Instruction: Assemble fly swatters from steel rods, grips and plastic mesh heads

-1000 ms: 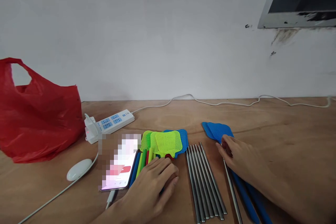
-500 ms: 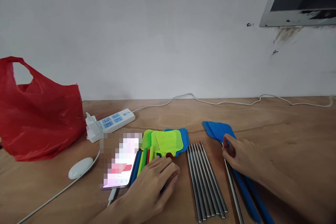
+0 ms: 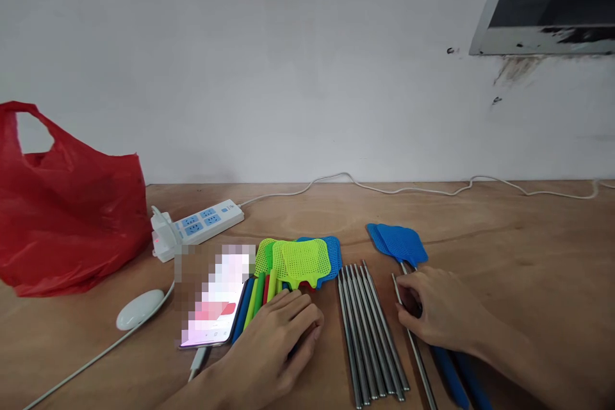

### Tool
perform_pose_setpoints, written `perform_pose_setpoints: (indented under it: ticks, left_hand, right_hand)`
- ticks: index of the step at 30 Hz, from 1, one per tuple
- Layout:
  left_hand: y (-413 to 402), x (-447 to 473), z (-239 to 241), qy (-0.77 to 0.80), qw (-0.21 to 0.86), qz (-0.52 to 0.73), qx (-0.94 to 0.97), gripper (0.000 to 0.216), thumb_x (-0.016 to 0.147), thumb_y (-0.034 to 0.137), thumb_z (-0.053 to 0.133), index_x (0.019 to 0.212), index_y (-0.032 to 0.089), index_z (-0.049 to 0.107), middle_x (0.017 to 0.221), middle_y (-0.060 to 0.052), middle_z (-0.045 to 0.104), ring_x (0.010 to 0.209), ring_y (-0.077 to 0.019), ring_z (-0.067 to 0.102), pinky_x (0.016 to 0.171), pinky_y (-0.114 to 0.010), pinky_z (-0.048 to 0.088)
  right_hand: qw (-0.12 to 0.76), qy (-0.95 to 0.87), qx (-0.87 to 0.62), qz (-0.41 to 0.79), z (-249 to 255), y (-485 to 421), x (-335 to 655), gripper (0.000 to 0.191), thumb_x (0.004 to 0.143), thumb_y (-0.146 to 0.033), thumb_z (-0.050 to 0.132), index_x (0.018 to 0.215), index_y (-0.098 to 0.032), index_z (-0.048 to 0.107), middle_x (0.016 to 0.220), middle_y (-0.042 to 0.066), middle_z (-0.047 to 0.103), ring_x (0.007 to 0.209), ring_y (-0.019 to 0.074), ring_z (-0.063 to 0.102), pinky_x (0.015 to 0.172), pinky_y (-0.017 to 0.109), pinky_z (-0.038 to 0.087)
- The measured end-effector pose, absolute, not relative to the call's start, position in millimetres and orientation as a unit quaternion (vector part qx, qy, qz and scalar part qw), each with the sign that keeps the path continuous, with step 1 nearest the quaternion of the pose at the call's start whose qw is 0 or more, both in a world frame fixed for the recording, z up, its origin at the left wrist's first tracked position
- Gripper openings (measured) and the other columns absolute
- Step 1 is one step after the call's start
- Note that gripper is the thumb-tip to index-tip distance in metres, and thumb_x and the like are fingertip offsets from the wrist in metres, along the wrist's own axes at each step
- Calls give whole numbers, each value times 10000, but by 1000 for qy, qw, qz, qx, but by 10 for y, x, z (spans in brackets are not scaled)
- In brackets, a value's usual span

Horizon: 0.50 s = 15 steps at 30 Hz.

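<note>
Head view: a wooden bench [image 3: 528,256] runs along a pale wall [image 3: 240,77].
Red bag [image 3: 72,224]: one plastic bag, standing at the far left with its handle loop up; its contents are hidden.
Power strip [image 3: 227,214]: one, white, just right of the bag; four outlets show, and a white plug [image 3: 163,236] sits at its left end.
Phone [image 3: 218,307]: one, screen lit, partly pixelated, a cable at its lower end; one white oval object [image 3: 140,309] lies to its left.
Left pile: overlapping mesh heads [image 3: 305,259], at least two yellow-green, one green, one blue; coloured handles [image 3: 259,293] lie just below, partly covered, so uncounted.
Rod row [image 3: 372,333]: grey metal rods side by side, about seven, too close together for a sure count.
Right group: blue mesh heads [image 3: 398,242], at least two, stacked; two blue handles [image 3: 449,375] lie nearer the viewer.
Loose rod [image 3: 419,362]: one, slanting, right of the row, upper end below the blue mesh heads.
Right hand [image 3: 439,307]: reaching in from the right, thumb and forefinger pinching the loose rod near its upper end.
Left hand [image 3: 281,336]: palm down over the coloured handles, fingers bent, thumb apart; whether they grip anything I cannot tell.
</note>
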<state>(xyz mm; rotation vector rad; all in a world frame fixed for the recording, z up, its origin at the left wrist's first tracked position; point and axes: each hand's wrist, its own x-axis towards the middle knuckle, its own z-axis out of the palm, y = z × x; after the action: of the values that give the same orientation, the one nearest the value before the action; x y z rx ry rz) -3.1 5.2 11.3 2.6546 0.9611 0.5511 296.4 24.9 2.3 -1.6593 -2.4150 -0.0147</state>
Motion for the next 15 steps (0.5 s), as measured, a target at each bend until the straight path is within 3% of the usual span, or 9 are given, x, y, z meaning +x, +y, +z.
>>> perform_pose_setpoints:
  ticks: [3,9,15]
  left_hand:
    - [42,-35,114,332,133,190,914,171,999,146,376,926,196,523,866,-31,588,789,-192,526,733,-319,396]
    - [58,-22,113,341,123,186,913,162,989,138,394,899,195,517,865,-28,591,777,-190,525,722,-316,390]
    - [71,-7,114,338,117,190,914,152,978,135,420,909,202,539,863,-25,606,787,-192,549,720,-303,401]
  right_hand:
    - [114,-812,-573,-1,-14,260,2943,194,752,-241,615,580,-229,525,602,30,659,615,223,598,550,313,303]
    - [151,-781,-603,-50,-172,367,2861,340,924,-338,540,605,-223,534,610,43,680,619,246,649,550,310,303]
    - [191,-816,-545,-24,-210,377,2786,324,994,-389,476,729,-228,571,644,17,680,621,212,653,579,300,348]
